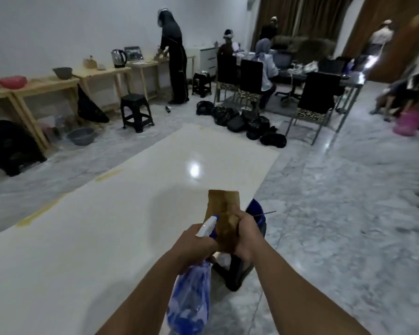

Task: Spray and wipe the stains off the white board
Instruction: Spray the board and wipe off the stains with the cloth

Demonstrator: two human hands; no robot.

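A long white board (111, 213) lies flat on the marble floor and runs from the near left to the far middle. Yellowish stains (36, 215) streak its left edge, with another patch (109, 174) farther along. My left hand (194, 247) grips the neck of a blue and clear spray bottle (191, 296), its white nozzle (207, 226) pointing up and forward. My right hand (247, 235) holds a brown cloth (224, 213) upright, just to the right of the nozzle. Both hands hover over the board's right edge.
A blue bucket (257, 211) and a black stool (235, 272) stand by the board's right edge below my hands. Wooden tables (46, 87) line the left wall, with a black stool (136, 112) and grey basin (81, 136). Black bags (247, 122), chairs and several people fill the far side.
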